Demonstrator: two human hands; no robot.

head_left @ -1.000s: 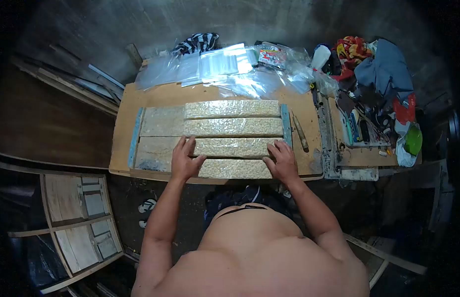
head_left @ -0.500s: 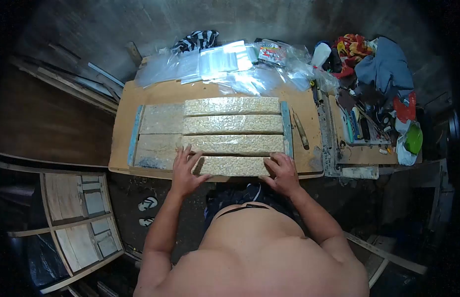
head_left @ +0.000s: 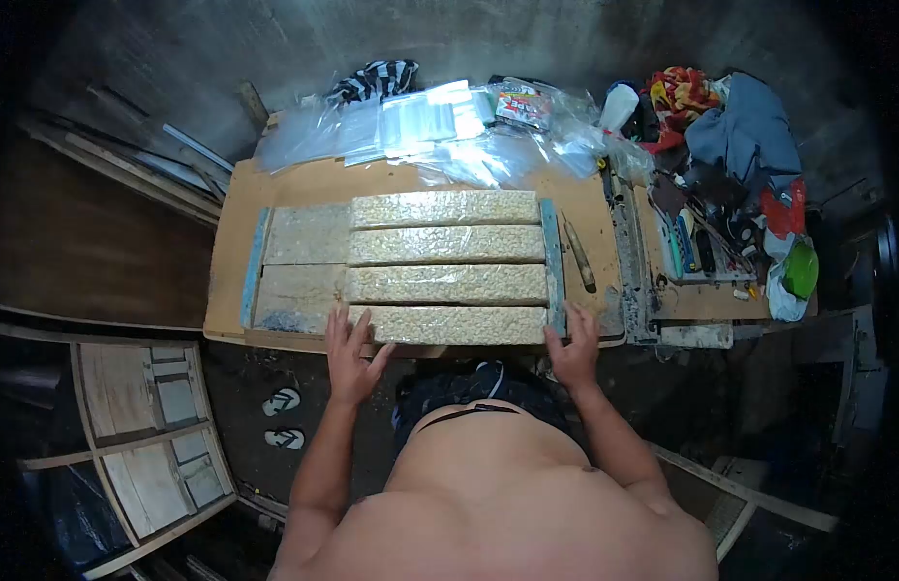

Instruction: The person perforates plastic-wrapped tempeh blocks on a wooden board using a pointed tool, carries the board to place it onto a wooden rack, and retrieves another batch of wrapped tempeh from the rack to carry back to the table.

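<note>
Several long, plastic-wrapped blocks of pale beans, looking like tempeh, lie side by side on a wooden board [head_left: 304, 235] with blue end strips. At the left end of the nearest block [head_left: 459, 326], my left hand [head_left: 352, 360] has its fingers spread, the fingertips over the board. My right hand [head_left: 574, 351] is at that block's right end, fingers apart and reaching onto the right blue strip [head_left: 551, 250]. Neither hand grips anything. Behind the nearest block lie the second block [head_left: 447, 284], the third block [head_left: 447, 245] and the farthest block [head_left: 443, 208].
Clear plastic bags [head_left: 415, 121] are piled along the table's back edge. A slim pointed tool with a wooden handle [head_left: 579, 257] lies right of the board. Farther right are a tray of tools [head_left: 701, 247] and heaped cloths [head_left: 745, 136]. Sandals [head_left: 283, 401] sit on the floor.
Both hands have moved apart, off the nearest block's ends, and their fingers have spread. That block now lines up more evenly with the others.
</note>
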